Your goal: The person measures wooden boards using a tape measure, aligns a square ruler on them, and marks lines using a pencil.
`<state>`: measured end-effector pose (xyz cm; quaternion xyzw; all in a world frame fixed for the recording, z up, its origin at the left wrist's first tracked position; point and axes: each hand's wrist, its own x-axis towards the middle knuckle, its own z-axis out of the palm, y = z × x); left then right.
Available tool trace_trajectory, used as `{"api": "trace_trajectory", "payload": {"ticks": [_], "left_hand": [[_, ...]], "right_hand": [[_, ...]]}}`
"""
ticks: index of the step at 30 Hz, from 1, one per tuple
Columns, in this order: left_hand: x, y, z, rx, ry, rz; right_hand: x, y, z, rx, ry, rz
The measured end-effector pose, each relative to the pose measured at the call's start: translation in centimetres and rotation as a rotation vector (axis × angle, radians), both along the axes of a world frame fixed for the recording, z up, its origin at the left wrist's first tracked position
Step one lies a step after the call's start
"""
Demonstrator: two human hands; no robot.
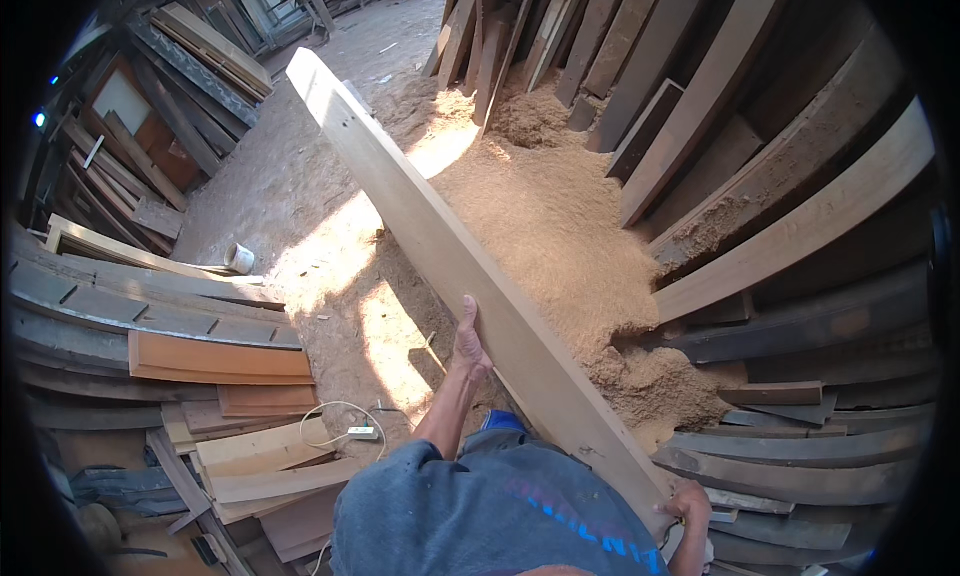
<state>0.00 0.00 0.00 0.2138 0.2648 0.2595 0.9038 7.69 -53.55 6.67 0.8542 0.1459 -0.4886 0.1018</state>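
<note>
A long, thick, pale wooden plank [470, 276] slants across the middle, its far end raised at the upper left and its near end beside my right hip. My left hand [470, 344] grips the plank's left edge around mid-length; the thumb lies on its upper face and the other fingers are hidden beneath. At the near end my right hand [688, 501] is closed around the plank's right edge, its fingers partly hidden. Small dark knots mark the wood near both ends.
A sawdust heap [560, 241] spreads over the dirt floor right of the plank. Boards [690, 126] lean along the right side. Stacked planks [220, 356] line the left, near a white bucket [239, 258]. A white power strip [362, 433] with a cable lies at lower left.
</note>
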Motion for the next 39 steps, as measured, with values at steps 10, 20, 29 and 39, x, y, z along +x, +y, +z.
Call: {"api": "trace_trajectory", "payload": {"ticks": [10, 20, 29, 39], "left_hand": [[-1.3, 0.0, -10.0, -0.044, 0.213, 0.050], [-3.7, 3.7, -8.3, 0.493, 0.940, -0.593], [-3.6, 3.0, -7.7, 1.183, 1.197, -1.191], [1.5, -9.1, -3.9, 0.512, 0.543, -1.495]], "right_hand": [[1.2, 0.4, -7.3, -0.265, 0.530, -0.097], [1.5, 3.6, -7.9, -0.166, 0.556, -0.192], [0.3, 1.7, -11.3, 0.341, 0.103, -0.467], [-6.1, 16.3, -10.4, 1.479, 0.614, -1.152]]}}
